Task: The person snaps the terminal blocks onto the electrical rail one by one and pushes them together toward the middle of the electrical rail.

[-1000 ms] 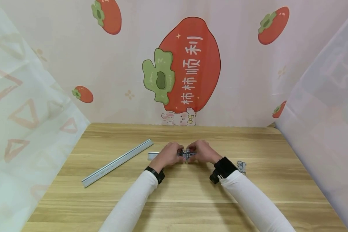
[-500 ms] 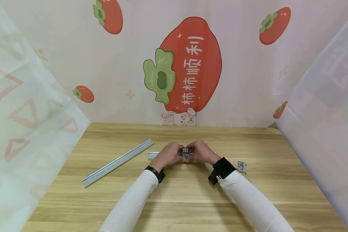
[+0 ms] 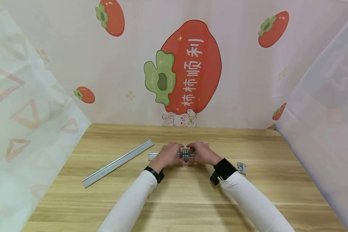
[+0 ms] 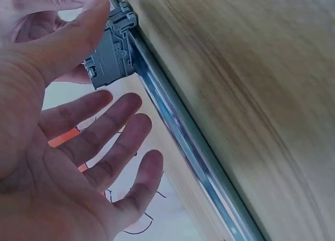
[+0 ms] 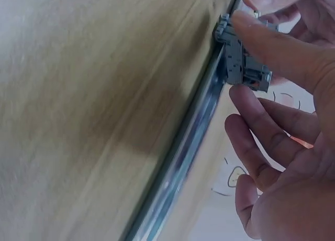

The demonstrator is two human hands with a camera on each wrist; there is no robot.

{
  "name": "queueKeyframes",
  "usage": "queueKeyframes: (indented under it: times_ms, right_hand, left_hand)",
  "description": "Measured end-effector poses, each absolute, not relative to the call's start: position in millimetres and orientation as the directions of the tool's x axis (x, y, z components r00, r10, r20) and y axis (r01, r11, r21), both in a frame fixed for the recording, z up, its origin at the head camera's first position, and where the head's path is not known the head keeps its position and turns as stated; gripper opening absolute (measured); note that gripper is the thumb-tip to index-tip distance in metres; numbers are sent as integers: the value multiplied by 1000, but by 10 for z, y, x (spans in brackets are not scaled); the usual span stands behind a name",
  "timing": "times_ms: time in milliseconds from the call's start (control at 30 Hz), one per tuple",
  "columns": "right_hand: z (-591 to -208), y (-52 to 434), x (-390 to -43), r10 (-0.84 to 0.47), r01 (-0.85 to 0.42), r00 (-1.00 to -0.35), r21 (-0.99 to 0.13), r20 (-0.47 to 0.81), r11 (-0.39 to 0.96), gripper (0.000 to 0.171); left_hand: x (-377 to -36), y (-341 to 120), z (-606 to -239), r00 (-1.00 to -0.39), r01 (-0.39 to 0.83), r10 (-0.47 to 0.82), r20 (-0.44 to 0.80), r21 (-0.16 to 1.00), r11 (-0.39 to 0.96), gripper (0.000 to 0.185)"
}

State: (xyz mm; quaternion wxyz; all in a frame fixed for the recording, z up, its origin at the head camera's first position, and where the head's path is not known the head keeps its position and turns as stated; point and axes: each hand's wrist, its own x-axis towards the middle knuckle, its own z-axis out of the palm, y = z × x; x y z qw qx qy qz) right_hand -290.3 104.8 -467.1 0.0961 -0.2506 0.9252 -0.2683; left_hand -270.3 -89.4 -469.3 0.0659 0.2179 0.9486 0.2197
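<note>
A few grey terminal blocks (image 3: 186,155) sit side by side on a short metal DIN rail (image 3: 152,156) in the middle of the table. From the left side, my left hand (image 3: 169,154) holds the blocks between thumb and forefinger; its other fingers spread loosely in the left wrist view. My right hand (image 3: 203,153) pinches them from the right, thumb across the grey casing (image 5: 238,63). The rail (image 4: 183,141) runs on beneath both hands, which hide parts of it. Both thumbs come close together at the blocks' near side.
Left of the hands, a longer DIN rail (image 3: 117,164) lies diagonally on the wooden table (image 3: 179,199). Loose grey terminal blocks (image 3: 241,168) lie beside the right wrist. A printed cloth backdrop (image 3: 232,106) stands behind the table, with sheets at both sides.
A second ago the blocks stood in two groups with a gap between the hands; now they are together in one row. The right hand has shifted slightly left.
</note>
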Motion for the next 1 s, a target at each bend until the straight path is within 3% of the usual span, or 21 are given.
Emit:
queueKeyframes:
  times_ms: [100,300,367,600,1000]
  right_hand:
    - [-4661,1068,-2899,-515,-427,-856,-511,-38,746,60]
    - [-4688,1077,-2903,-543,-477,-839,-447,-26,757,39]
    - [-4720,1072,-2913,-554,-492,-832,-436,-19,754,33]
    - [-4767,1064,-2933,-569,-517,-822,-437,14,736,25]
    - [-4784,1030,-2922,-536,-478,-844,-459,5,748,28]
  left_hand:
    - [-2665,-903,-4688,-911,368,411,-31,386,846,67]
    - [-2659,-915,-4737,-919,371,395,-11,321,871,22]
    - [-2679,-917,-4766,-917,379,399,-4,309,872,14]
    - [-2697,-915,-4787,-913,391,408,11,314,865,13]
    - [-2681,-888,-4773,-914,387,404,15,320,864,16]
